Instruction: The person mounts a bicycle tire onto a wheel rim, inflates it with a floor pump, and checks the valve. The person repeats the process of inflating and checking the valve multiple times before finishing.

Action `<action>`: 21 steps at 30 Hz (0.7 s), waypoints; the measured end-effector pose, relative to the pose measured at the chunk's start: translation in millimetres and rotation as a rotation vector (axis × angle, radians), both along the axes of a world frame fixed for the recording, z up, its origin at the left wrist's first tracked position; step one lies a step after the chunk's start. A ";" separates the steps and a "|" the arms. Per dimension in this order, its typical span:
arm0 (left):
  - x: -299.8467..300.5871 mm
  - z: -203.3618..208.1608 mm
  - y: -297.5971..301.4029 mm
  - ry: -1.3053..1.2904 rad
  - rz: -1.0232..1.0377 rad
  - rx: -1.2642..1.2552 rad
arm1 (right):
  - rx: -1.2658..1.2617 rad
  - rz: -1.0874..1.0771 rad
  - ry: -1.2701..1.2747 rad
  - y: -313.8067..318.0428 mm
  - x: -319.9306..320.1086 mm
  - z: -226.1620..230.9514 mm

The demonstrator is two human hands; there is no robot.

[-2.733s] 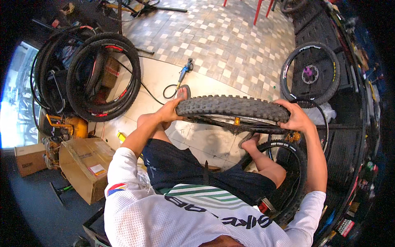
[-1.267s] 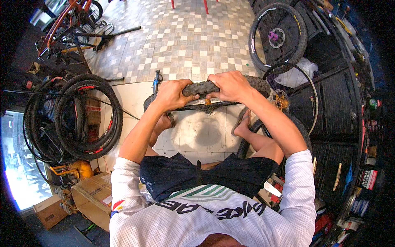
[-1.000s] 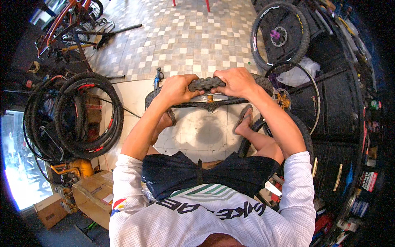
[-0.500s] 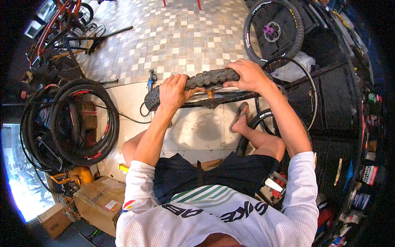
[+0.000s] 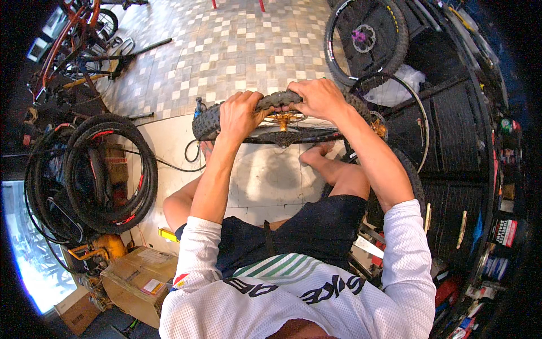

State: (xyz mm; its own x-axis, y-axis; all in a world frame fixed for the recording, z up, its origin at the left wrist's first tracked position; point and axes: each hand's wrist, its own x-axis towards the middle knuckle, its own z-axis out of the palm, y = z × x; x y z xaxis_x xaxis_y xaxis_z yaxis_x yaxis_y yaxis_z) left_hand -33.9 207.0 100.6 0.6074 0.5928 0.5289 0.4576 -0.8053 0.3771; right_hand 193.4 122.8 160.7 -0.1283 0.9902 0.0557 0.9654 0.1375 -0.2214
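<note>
Head view, hands: two bare hands, the left hand (image 5: 241,116) and the right hand (image 5: 317,99), both at upper centre of the frame.
Wheel in hand: one held wheel (image 5: 276,101), with a knobbly black tyre, a single gold hub (image 5: 282,120) and a dark sprocket cluster (image 5: 284,137), stood at upper centre.
Other wheels: two were at upper right, a purple-hubbed wheel (image 5: 364,40) and, below it, a gold-hubbed wheel (image 5: 377,129) with a bare rim.
Loose tyres: several overlapped in the tyre pile (image 5: 151,181) at left; their number could not be told.
Boxes: two cardboard boxes (image 5: 138,282) sat at lower left.
Bag: one white plastic bag (image 5: 402,87) lay at upper right.
Wheel direction: seen nearly edge-on, its long axis ran left to right, the right end slightly higher in the frame; the sprocket side faced the lower edge.
Left grip: clenched around the tyre left of centre, fingers over the top, thumb along the near side.
Right grip: clasped the same tyre right of centre, fingers curled over the tread, thumb on the near side.
Between the hands: a short strip of tread showed, the hands apart.
</note>
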 end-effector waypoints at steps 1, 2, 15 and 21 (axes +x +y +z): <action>4.0 0.6 2.9 0.036 -0.029 -0.028 | -0.024 -0.025 0.017 -1.1 3.2 1.4; 7.7 3.4 7.6 0.075 -0.055 -0.055 | -0.046 -0.048 0.037 -1.7 4.6 3.2; 26.6 30.4 39.4 0.392 -0.169 -0.463 | -0.188 -0.100 0.222 8.8 24.8 -6.1; -27.4 -12.7 35.3 0.052 0.000 -0.082 | -0.175 -0.074 0.183 12.3 45.1 1.9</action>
